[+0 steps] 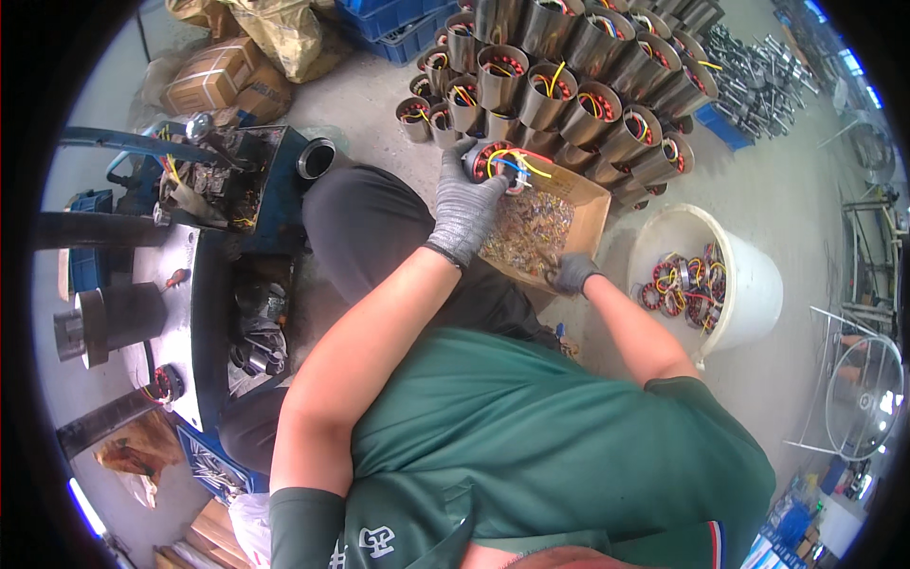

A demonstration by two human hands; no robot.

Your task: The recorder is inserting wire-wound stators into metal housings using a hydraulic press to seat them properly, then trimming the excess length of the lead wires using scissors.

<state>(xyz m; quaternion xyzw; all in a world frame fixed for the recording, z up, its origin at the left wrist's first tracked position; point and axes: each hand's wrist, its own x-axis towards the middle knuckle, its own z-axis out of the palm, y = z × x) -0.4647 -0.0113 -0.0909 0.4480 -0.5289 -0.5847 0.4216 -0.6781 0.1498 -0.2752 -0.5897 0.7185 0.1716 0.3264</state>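
My left hand [466, 204], in a grey glove, grips a motor stator [487, 163] with red windings and loose yellow, blue and red lead wires. It is held up over the far left corner of an open cardboard box [590, 211]. A layer of small mixed-coloured bits [531, 228] covers the bottom of that box. At the box's near right edge is my right hand [575, 273], also gloved. Its fingers are curled down towards the bits, and what they hold, if anything, is hidden.
Stacked metal cylinders [545, 95] with wound stators inside stand ahead. A white bucket [755, 289] on the right holds several stators. On the left is a blue-framed machine with a pale bench [194, 322]; another stator [165, 384] lies there. Metal shafts [758, 81] are heaped far right.
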